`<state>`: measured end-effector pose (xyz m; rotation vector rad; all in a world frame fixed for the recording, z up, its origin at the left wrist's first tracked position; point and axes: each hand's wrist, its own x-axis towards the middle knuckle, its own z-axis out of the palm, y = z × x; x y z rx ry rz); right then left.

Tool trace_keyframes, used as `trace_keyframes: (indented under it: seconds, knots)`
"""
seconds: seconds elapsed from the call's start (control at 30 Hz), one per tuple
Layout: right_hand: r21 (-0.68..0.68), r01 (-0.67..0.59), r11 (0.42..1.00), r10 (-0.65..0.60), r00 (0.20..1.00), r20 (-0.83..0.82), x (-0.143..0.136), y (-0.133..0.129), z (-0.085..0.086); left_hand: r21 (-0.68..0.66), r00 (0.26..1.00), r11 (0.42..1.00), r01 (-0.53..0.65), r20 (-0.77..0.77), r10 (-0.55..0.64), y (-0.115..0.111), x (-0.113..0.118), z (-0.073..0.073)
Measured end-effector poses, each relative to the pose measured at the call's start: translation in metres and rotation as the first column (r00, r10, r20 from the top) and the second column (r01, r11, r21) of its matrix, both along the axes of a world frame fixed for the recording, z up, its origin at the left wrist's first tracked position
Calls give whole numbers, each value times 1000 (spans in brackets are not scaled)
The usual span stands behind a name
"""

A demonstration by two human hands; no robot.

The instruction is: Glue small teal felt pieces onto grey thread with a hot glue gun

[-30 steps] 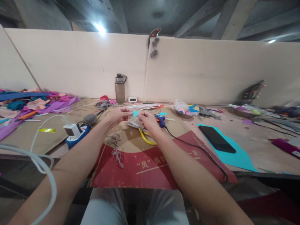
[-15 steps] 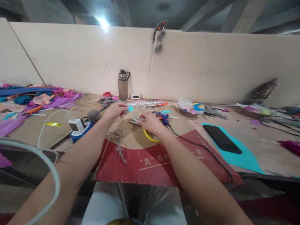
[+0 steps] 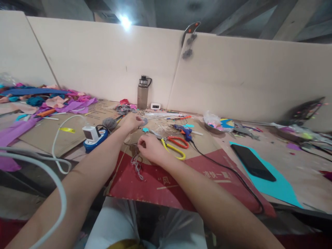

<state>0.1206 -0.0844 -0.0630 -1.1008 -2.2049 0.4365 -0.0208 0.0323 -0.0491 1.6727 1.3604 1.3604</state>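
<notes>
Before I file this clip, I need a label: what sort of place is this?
Most likely a handicraft workbench. Cut coloured paper and fabric scraps pile up at the far left, a glue gun and scissors lie on the cardboard mat, and plain boards wall the back.

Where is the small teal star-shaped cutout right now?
In the head view the teal cutout lies on the cardboard mat at centre, between the left hand and the right hand, left of the scissors.

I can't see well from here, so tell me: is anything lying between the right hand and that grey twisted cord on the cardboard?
Nothing visible does. The right hand is curled right beside the grey cord; whether they touch is unclear.
</notes>
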Motion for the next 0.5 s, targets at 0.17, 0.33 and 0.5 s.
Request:
trace_keyframes:
  seconds: [0.17,0.33,0.5]
  knots:
    - [-237,-23,971,-106,851,-514,27,12,24,198,944,974,-112,-285,166,-7,6,20]
    - [-358,-154,921,-255,459,-851,57,20,42,-122,906,908,400,-94,-412,-33,21,33]
    - [-257,-129,958,-236,156,-959,83,24,57,-329,675,653,682,-59,-735,-52,26,38]
